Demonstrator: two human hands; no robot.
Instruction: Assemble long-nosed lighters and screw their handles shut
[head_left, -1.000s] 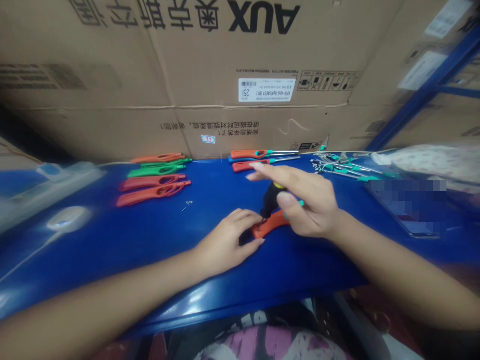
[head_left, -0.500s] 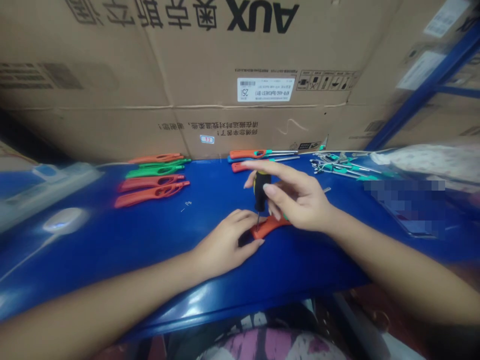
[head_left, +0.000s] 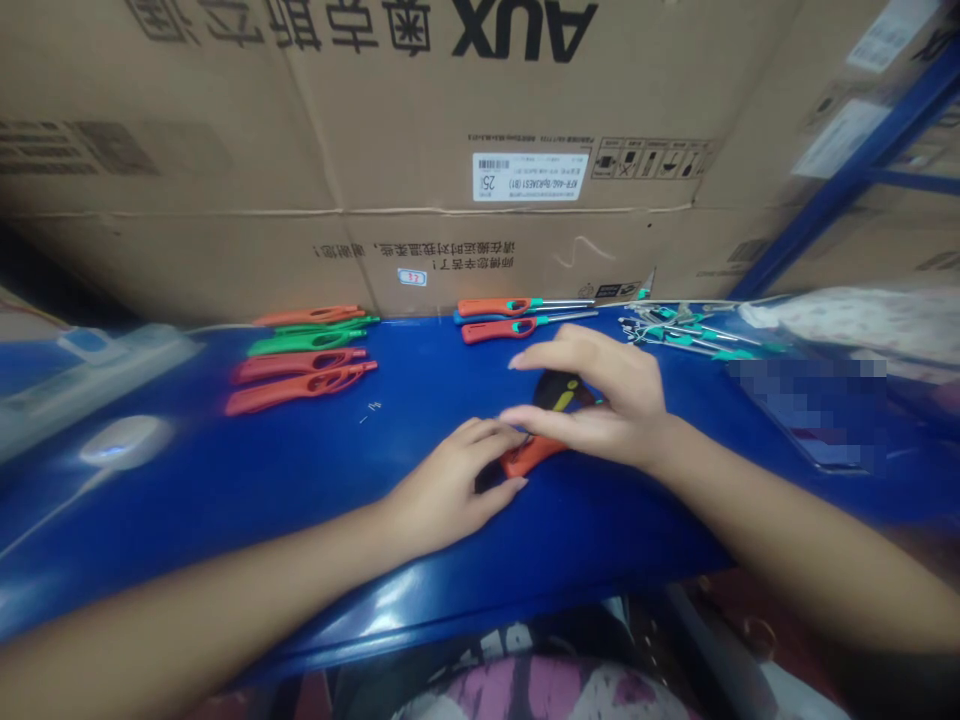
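Observation:
My left hand [head_left: 454, 485] lies on the blue table with its fingers closed around the end of an orange lighter handle [head_left: 534, 456]. Over that lighter, my right hand [head_left: 611, 400] has a screwdriver [head_left: 556, 388] with a black and yellow grip tucked in its curled lower fingers. Thumb and index finger are spread apart. The screwdriver leans over to the right; its tip is hidden near my left fingertips. Part of the lighter disappears under my right hand. Several tiny screws [head_left: 373, 407] are scattered left of my hands.
Several orange, green and red lighter casings [head_left: 304, 388] lie at the left. Lighters with metal rods [head_left: 499, 329] are at the back, beside rods with green parts [head_left: 694, 335]. A phone [head_left: 810, 415] lies right; a white round device [head_left: 124, 442] left. A cardboard box [head_left: 420, 120] walls the back.
The screwdriver has gone from upright on the lighter to tilted rightward in my right hand. My right thumb and index finger have opened wider. My left hand has stayed put.

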